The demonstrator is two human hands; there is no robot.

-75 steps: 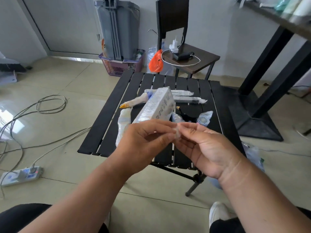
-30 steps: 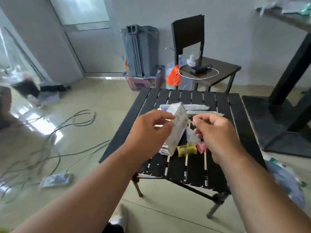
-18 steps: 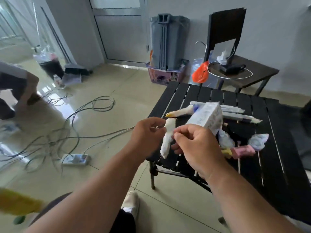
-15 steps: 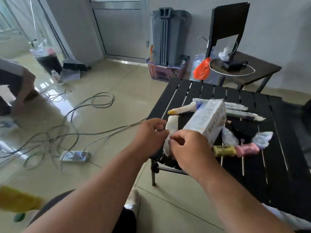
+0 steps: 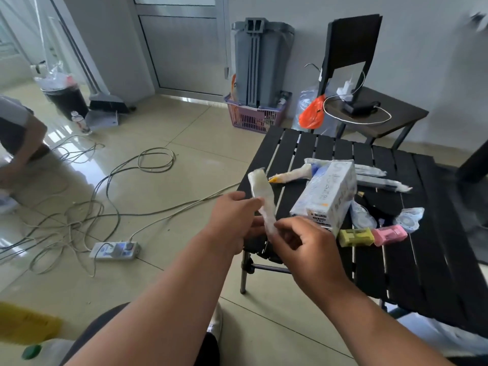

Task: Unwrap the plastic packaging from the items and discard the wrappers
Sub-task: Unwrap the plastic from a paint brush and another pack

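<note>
We sit in a plain tiled room: loose cables (image 5: 105, 196), a power strip (image 5: 115, 250), broom (image 5: 108, 101), bin (image 5: 66, 100).

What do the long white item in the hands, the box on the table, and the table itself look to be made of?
Long white item: cloudy, crinkled film, likely thin plastic wrap over something hidden; held by left hand and right hand.
Box: printed cardboard under glossy clear film, judging by the sheen.
Table: matte black slats, metal or plastic; unclear.

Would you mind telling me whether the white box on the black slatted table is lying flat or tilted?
Tilted. The white box leans with its near printed end low on the black slatted table and its far end raised.
</note>
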